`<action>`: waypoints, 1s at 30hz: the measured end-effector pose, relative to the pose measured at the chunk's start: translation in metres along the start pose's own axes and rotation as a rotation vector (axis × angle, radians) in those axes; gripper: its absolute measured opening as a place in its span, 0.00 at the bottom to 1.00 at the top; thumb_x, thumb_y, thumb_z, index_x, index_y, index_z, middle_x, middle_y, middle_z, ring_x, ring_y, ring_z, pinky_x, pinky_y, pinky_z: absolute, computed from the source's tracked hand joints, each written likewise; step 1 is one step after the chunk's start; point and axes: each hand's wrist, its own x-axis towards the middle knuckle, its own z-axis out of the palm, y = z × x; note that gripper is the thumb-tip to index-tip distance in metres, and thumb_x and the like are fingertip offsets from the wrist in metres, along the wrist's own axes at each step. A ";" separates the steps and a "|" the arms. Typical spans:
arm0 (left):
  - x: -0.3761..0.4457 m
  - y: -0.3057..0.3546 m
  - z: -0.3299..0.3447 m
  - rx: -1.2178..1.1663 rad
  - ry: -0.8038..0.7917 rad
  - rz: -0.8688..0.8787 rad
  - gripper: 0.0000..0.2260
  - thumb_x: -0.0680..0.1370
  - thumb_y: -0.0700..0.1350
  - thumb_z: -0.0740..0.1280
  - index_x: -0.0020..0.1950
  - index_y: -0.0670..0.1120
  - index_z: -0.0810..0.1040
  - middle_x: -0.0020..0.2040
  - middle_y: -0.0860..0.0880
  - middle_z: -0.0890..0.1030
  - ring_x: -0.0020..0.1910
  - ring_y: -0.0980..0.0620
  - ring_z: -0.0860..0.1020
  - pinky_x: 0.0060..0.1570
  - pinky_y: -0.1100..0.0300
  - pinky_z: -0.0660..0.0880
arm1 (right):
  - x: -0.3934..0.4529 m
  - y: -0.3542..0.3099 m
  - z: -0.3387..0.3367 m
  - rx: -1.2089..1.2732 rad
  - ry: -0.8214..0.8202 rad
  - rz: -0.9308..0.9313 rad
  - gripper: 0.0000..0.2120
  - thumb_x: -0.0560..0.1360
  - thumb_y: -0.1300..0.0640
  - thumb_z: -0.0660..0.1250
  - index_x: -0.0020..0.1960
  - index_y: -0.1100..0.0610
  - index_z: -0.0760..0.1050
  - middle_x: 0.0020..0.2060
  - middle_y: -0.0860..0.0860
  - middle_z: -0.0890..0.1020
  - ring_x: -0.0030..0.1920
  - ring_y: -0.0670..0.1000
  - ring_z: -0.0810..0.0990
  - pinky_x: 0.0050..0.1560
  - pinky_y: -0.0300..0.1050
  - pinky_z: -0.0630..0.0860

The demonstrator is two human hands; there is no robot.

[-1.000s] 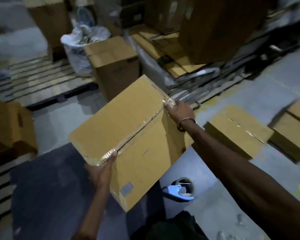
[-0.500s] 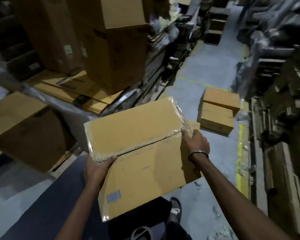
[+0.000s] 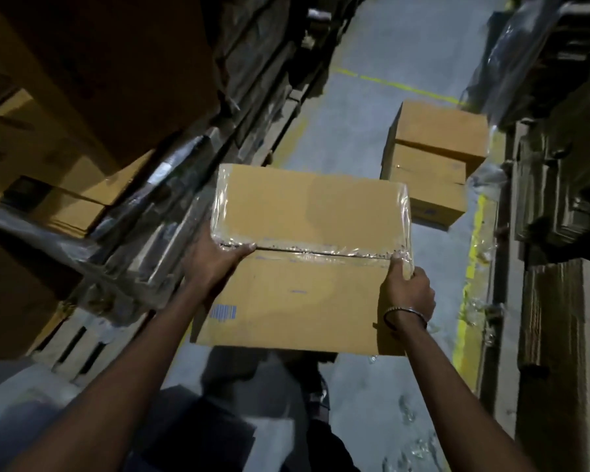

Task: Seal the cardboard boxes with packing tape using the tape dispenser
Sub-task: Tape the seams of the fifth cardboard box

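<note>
Head view of a dim warehouse aisle. At the centre of the frame a sealed cardboard box [image 3: 307, 267] is held in the air above the grey concrete floor [image 3: 365, 107], its top face tilted toward the camera. A strip of clear packing tape [image 3: 321, 252] runs along the centre seam from the left edge to the right edge and wraps down over both ends, where it looks crinkled and glossy. The left hand [image 3: 215, 264] grips the box at the left end of the seam, thumb lying on the taped top and the fingers hidden beneath the box. The right hand [image 3: 409, 291] grips the right end of the seam, thumb pressed on the tape at the corner and the remaining fingers curled round the side; a thin metal bangle [image 3: 404, 315] circles that wrist. A small blue printed mark [image 3: 222, 312] sits on the near left part of the top face. Beyond the held box, at right of centre, two more cardboard boxes [image 3: 436, 155] are stacked on the floor beside a yellow floor line [image 3: 470, 267]. Flattened cardboard sheets [image 3: 48, 185] lie at the left of the frame, and dark stacked goods [image 3: 559, 199] line the right edge.
</note>
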 end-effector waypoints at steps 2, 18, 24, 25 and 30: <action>0.033 0.008 0.033 0.104 0.023 -0.008 0.39 0.63 0.69 0.82 0.69 0.58 0.74 0.61 0.55 0.84 0.57 0.50 0.83 0.59 0.49 0.79 | 0.036 -0.004 0.022 -0.015 -0.040 0.037 0.33 0.77 0.27 0.57 0.60 0.54 0.78 0.54 0.59 0.83 0.53 0.66 0.80 0.52 0.55 0.76; 0.070 -0.085 0.152 0.880 -0.575 0.013 0.44 0.82 0.63 0.65 0.87 0.46 0.45 0.86 0.41 0.42 0.85 0.41 0.45 0.79 0.44 0.60 | 0.105 0.059 0.096 -0.332 -0.557 -0.078 0.23 0.78 0.47 0.69 0.67 0.57 0.70 0.57 0.59 0.81 0.55 0.63 0.80 0.53 0.53 0.77; 0.014 -0.059 0.099 0.554 -0.367 0.042 0.35 0.82 0.58 0.70 0.85 0.49 0.60 0.85 0.43 0.57 0.83 0.44 0.58 0.74 0.45 0.68 | 0.026 0.012 0.085 -0.226 -0.465 -0.357 0.12 0.80 0.54 0.67 0.61 0.56 0.79 0.58 0.56 0.81 0.57 0.57 0.79 0.49 0.46 0.71; -0.004 -0.055 0.085 0.484 -0.313 0.035 0.32 0.82 0.57 0.70 0.83 0.49 0.64 0.85 0.44 0.59 0.83 0.44 0.60 0.73 0.45 0.69 | 0.005 0.003 0.083 -0.201 -0.502 -0.408 0.10 0.80 0.53 0.67 0.60 0.55 0.80 0.58 0.54 0.81 0.58 0.56 0.79 0.50 0.47 0.73; -0.130 -0.063 -0.002 0.123 0.031 -0.081 0.19 0.81 0.56 0.71 0.70 0.53 0.77 0.73 0.48 0.75 0.74 0.47 0.72 0.72 0.48 0.70 | -0.123 -0.039 0.075 -0.174 -0.746 -0.629 0.07 0.81 0.53 0.67 0.55 0.53 0.81 0.53 0.52 0.82 0.55 0.54 0.80 0.51 0.46 0.74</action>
